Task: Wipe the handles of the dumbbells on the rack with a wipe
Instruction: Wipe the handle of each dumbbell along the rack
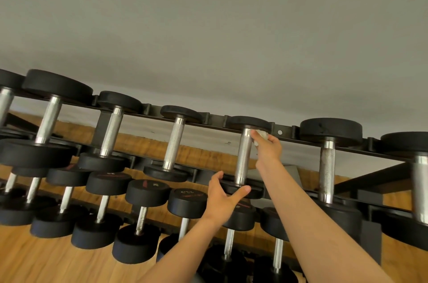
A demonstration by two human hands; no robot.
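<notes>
Grey wall backs the rack. On its top row my right hand pinches the wipe against the handle, near its far end. My left hand cups that dumbbell's near head, fingers spread. If the head rolls, I judge the wipe could slip.

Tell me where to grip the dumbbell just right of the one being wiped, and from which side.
Grip the dumbbell by the bare steel handle, midway between its two black heads. Come from the front and above: the rack's rail and wall block the far side.
</notes>
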